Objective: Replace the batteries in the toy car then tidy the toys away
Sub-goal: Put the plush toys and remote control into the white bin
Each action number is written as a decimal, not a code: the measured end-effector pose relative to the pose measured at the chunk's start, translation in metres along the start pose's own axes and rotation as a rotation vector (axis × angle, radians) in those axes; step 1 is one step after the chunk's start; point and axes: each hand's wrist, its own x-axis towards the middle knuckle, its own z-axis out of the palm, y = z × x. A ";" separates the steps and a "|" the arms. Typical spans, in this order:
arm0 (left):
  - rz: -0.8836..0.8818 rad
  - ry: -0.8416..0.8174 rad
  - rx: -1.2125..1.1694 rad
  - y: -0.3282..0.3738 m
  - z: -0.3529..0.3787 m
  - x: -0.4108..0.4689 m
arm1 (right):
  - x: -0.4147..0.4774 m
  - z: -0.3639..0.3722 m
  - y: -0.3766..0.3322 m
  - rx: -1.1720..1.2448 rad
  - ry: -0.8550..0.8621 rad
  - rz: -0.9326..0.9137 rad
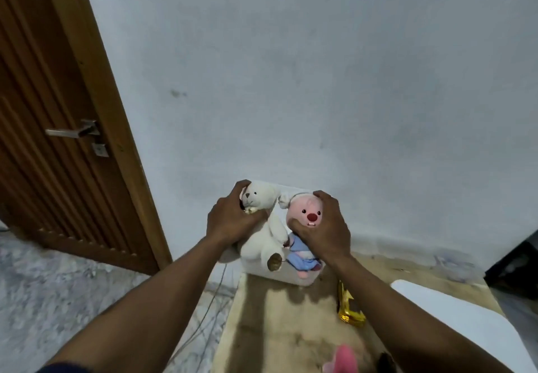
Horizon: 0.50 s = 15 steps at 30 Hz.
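My left hand (230, 221) grips a white teddy bear (262, 233) by its head and neck. In my right hand (323, 227) is a pink plush (305, 212) with a red nose and blue clothes, held by the head. Both toys hang over a white box (302, 278) at the far end of the wooden table (276, 329). A yellow toy car (349, 308) lies on the table under my right forearm, partly hidden. Another pink toy (343, 358) shows at the bottom edge, blurred.
A brown wooden door (58, 140) with a metal handle stands at the left. The white wall (320, 96) is right behind the box. A white lid or board (465, 320) lies at the right of the table. Cables (209, 308) trail on the floor at the left.
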 end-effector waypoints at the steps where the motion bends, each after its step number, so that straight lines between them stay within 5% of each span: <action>1: 0.002 0.012 0.031 0.003 0.002 0.011 | 0.012 0.001 0.000 -0.022 -0.012 0.015; 7: -0.056 0.010 0.171 0.008 0.039 0.080 | 0.085 0.030 0.025 -0.150 -0.199 0.117; 15: -0.214 -0.231 0.308 -0.040 0.100 0.117 | 0.113 0.089 0.076 -0.263 -0.493 0.258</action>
